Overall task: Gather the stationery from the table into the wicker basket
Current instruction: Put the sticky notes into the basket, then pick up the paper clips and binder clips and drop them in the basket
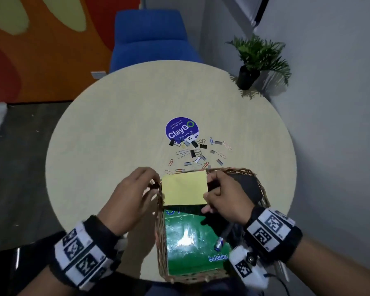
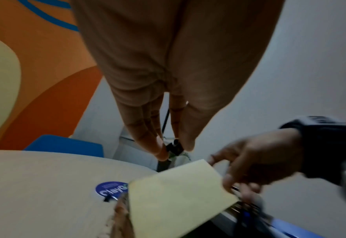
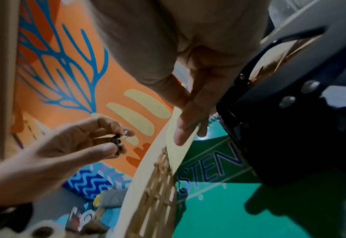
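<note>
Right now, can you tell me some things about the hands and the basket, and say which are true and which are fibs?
1. The right hand holds the yellow sticky pad over the wicker basket. True.
2. The left hand is empty. False: it pinches a black binder clip.
3. A green notebook lies inside the basket. True.
4. All the paper clips are already in the basket. False: many still lie on the round table.

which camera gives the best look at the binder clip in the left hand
The left wrist view: the black binder clip sits unobstructed between the left hand's fingertips. The right wrist view shows it smaller, pinched against the mural. In the head view it is a dark speck beside the wicker basket.
</note>
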Available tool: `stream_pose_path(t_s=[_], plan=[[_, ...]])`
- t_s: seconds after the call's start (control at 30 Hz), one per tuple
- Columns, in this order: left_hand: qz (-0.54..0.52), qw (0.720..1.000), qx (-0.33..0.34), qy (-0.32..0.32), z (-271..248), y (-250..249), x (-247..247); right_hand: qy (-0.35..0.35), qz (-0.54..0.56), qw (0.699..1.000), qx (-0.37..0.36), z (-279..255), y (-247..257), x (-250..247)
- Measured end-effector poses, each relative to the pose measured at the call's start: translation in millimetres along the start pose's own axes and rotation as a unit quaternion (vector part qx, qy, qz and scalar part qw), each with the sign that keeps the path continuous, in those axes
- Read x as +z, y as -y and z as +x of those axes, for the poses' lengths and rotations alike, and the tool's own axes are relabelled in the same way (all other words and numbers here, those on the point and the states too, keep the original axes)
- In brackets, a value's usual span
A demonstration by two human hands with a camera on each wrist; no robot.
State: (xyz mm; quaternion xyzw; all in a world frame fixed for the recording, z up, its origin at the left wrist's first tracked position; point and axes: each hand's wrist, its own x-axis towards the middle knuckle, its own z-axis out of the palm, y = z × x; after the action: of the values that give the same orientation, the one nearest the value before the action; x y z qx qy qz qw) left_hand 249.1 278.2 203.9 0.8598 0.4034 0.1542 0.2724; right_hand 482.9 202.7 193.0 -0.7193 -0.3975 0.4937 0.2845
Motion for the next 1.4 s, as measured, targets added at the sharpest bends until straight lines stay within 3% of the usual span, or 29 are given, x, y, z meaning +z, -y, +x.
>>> stream_pose_path(t_s=[0.13, 0.33, 0.4, 0.53, 0.6, 0.67, 0.77, 0.9, 0.97, 1.07, 1.13, 1.23, 1.4], plan=[[-0.001, 0.995, 0.007, 0.103, -39, -31, 25, 0.019, -0.082, 0.996, 0.002, -5, -7, 7], [0.043, 0.970, 0.016, 0.240, -50, -57, 64, 0.038, -0.194, 0.980, -0.007, 1, -8, 9], [0.061, 0.961, 0.021, 0.268, -48, -60, 73, 0.012, -0.298, 0.954, -0.031, 5, -7, 12], [0.112, 0.949, 0.022, 0.295, -40, -61, 81, -0.021, -0.481, 0.870, -0.103, 6, 1, 21], [0.122, 0.946, 0.027, 0.299, -37, -62, 82, -0.028, -0.505, 0.855, -0.112, 10, 3, 22], [0.105, 0.944, 0.027, 0.313, -36, -65, 82, -0.023, -0.492, 0.863, -0.112, 10, 9, 19], [0.069, 0.952, 0.025, 0.297, -36, -65, 79, -0.015, -0.432, 0.893, -0.126, 8, 22, 3], [0.019, 0.986, -0.022, 0.167, -11, -44, 50, -0.082, -0.346, 0.926, -0.129, 32, 29, -44], [0.025, 0.994, -0.050, 0.090, 18, -25, 29, -0.108, -0.345, 0.924, -0.121, 57, 27, -73], [0.048, 0.993, -0.102, 0.022, 81, 4, 7, -0.082, -0.411, 0.901, -0.110, 101, 28, -106], [0.080, 0.986, -0.142, 0.036, 129, 25, 7, -0.041, -0.465, 0.877, -0.111, 132, 28, -111], [0.122, 0.965, -0.205, 0.109, 190, 54, 26, 0.021, -0.523, 0.845, -0.110, 176, 26, -96], [0.147, 0.940, -0.254, 0.173, 236, 63, 67, 0.078, -0.570, 0.810, -0.115, 221, 23, -61]])
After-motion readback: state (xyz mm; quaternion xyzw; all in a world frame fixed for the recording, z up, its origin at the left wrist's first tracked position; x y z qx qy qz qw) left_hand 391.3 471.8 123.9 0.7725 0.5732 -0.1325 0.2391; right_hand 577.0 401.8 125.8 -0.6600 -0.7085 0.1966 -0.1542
